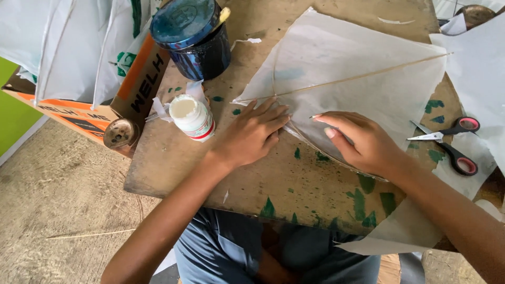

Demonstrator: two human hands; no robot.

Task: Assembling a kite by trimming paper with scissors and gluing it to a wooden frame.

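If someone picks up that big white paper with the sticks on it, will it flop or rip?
The paper looks very thin, so it would probably weigh little and tear easily. The thin stick across it likely keeps the middle stiff, while loose edges may droop. Both hands, left hand and right hand, press it flat.

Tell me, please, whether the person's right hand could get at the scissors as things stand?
Probably yes: the right hand rests flat on the white paper kite, and the scissors lie just beside it on the board, with nothing between them.
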